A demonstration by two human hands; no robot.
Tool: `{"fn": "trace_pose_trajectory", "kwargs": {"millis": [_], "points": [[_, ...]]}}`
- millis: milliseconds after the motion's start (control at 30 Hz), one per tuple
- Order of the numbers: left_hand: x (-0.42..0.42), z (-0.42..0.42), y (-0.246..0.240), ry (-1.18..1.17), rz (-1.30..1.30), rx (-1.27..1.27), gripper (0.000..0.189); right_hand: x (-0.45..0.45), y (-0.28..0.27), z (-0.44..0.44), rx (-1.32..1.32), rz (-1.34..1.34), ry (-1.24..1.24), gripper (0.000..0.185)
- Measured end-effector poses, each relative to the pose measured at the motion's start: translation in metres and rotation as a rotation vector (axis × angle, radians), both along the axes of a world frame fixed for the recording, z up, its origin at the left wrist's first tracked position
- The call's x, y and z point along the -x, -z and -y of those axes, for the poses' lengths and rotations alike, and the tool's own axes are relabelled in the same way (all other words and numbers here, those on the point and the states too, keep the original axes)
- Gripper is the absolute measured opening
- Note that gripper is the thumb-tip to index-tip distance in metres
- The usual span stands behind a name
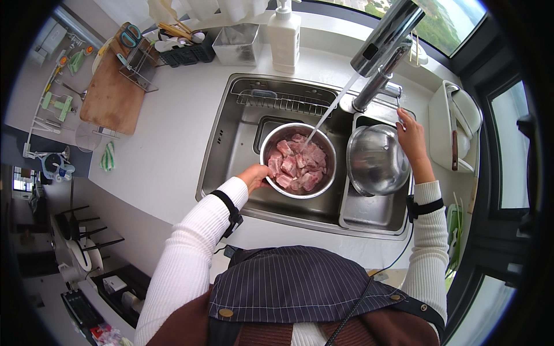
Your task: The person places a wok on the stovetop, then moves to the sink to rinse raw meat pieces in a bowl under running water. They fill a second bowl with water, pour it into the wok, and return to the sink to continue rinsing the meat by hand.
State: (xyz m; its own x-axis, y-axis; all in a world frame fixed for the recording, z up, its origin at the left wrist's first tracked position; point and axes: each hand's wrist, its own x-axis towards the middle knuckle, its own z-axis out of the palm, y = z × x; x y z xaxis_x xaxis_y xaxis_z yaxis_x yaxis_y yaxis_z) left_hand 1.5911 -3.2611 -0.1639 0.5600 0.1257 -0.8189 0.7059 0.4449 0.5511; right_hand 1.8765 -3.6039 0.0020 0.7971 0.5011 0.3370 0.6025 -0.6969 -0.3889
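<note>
My left hand point(258, 176) grips the rim of a stainless steel bowl point(298, 196) on its left side, over the large sink basin point(236, 142). Chunks of raw meat on the bone, apparently ribs point(298, 162), fill the bowl and sit in some water. From the chrome faucet point(368, 60) a stream of water runs down into the bowl. At the right, the fingertips of my right hand point(410, 129) are on the faucet's thin lever point(398, 102). Beneath that hand, a metal bowl point(374, 160) lies upside down over the smaller basin point(376, 212).
A wire rack point(285, 100) hangs along the basin's back wall. Behind the sink stand a white pump bottle point(284, 41), a square metal container point(237, 45) and a black utensil holder point(186, 52). Left is a wooden cutting board point(113, 99); right, a white dish bin point(446, 129).
</note>
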Motion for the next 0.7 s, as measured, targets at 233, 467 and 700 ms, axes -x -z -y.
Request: {"fn": "trace_pose_trajectory", "kwargs": {"millis": [233,467,700], "points": [[-0.014,-0.001,0.007,0.072,-0.061,-0.005,0.03,0.004,-0.006,-0.003,0.029,0.008,-0.001,0.036],[-0.023,-0.009,0.02,0.205,-0.116,-0.075,0.029,0.007,-0.011,-0.004,0.034,-0.01,-0.01,0.038],[-0.025,-0.022,0.044,0.198,-0.191,-0.003,0.02,0.009,-0.017,-0.003,0.064,-0.034,-0.037,0.043]]}}
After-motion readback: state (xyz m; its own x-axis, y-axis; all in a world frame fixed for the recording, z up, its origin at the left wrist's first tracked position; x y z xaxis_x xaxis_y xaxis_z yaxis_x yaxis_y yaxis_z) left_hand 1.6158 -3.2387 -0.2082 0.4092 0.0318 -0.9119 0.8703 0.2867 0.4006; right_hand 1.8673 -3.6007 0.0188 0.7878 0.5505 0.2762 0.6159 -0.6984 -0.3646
